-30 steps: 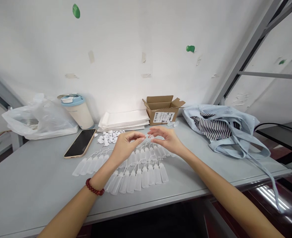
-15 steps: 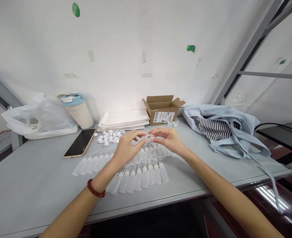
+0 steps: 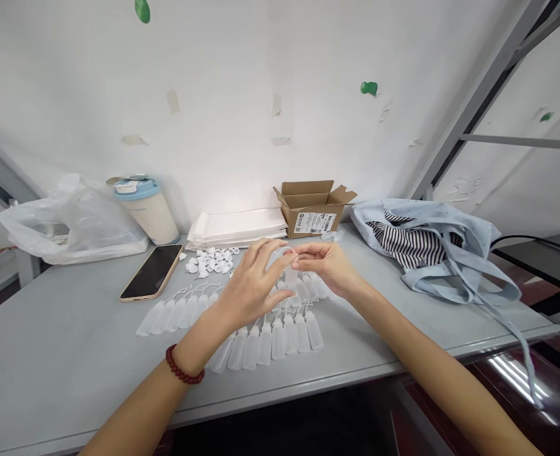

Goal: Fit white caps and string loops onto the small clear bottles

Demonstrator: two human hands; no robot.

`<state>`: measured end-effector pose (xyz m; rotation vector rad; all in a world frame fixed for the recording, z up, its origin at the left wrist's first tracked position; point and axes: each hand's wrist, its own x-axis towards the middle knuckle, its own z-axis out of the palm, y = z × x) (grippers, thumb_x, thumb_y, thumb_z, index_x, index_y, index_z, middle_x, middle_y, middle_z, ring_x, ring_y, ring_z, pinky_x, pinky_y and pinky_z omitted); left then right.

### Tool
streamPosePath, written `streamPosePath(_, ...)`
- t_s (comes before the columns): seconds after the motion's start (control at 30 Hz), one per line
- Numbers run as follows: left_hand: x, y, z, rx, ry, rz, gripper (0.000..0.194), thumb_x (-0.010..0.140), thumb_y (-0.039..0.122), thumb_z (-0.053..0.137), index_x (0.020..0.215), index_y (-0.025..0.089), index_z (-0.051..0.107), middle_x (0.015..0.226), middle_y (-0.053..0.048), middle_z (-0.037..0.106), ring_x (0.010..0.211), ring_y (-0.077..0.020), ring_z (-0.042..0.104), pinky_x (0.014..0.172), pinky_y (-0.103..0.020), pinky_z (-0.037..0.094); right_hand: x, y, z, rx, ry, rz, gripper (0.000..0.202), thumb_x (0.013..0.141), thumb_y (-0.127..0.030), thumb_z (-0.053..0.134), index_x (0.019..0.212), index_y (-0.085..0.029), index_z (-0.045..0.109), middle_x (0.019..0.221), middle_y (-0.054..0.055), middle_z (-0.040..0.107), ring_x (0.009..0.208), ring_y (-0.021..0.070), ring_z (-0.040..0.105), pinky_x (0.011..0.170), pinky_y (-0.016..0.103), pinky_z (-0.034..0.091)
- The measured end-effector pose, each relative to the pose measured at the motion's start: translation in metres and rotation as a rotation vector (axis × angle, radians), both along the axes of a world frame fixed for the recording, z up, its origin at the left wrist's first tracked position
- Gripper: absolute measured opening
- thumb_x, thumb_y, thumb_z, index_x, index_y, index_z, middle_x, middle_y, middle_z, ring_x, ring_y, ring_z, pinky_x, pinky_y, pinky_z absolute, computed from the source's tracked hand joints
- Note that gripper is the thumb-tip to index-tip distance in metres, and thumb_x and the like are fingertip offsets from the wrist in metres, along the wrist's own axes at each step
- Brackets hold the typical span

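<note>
My right hand (image 3: 325, 267) is closed, its thumb and fingers pinching the top of a small translucent squeeze bottle (image 3: 291, 277). This bottle hangs upright above the table; its cap end is mostly hidden by fingers. My left hand (image 3: 256, 278) is beside it with fingers apart, the index fingertip close to the bottle's top and the thumb held away below. Whether the index finger touches it I cannot tell. Beneath my hands lie rows of similar bottles (image 3: 278, 339) with thin curved straps at their tops. Another group of bottles (image 3: 178, 313) lies to the left, partly behind my left forearm.
A pile of small white caps (image 3: 208, 261) lies beyond my left hand. Left of it are a phone (image 3: 151, 272), a tumbler (image 3: 149, 212) and a plastic bag (image 3: 71, 228). Behind stand stacked white paper (image 3: 237, 228) and an open carton (image 3: 311, 218). A blue cloth bag (image 3: 432, 234) lies right.
A bottle now shows upright below my right fingertips, where a small clear piece was seen before. My left hand has turned and spread, its index finger now near my right fingertips.
</note>
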<state>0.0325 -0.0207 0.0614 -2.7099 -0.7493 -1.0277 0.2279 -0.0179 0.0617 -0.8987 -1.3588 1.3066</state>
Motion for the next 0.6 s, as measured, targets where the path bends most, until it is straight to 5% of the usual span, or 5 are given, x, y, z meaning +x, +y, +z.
streamPosePath(0.6, -0.0023, 0.0014, 0.0002, 0.020, -0.063, 0.019, 0.047, 0.079, 0.030, 0.067, 0.123, 0.022, 0.052, 0.134, -0.014, 0.045, 0.125, -0.0329, 0.034, 0.102, -0.054, 0.037, 0.0018, 0.0002, 0.0017, -0.039, 0.101, 0.145, 0.014, 0.075, -0.033, 0.072, 0.082, -0.020, 0.074, 0.086, 0.004, 0.073, 0.087, 0.0172, 0.066, 0.090, 0.037, 0.048)
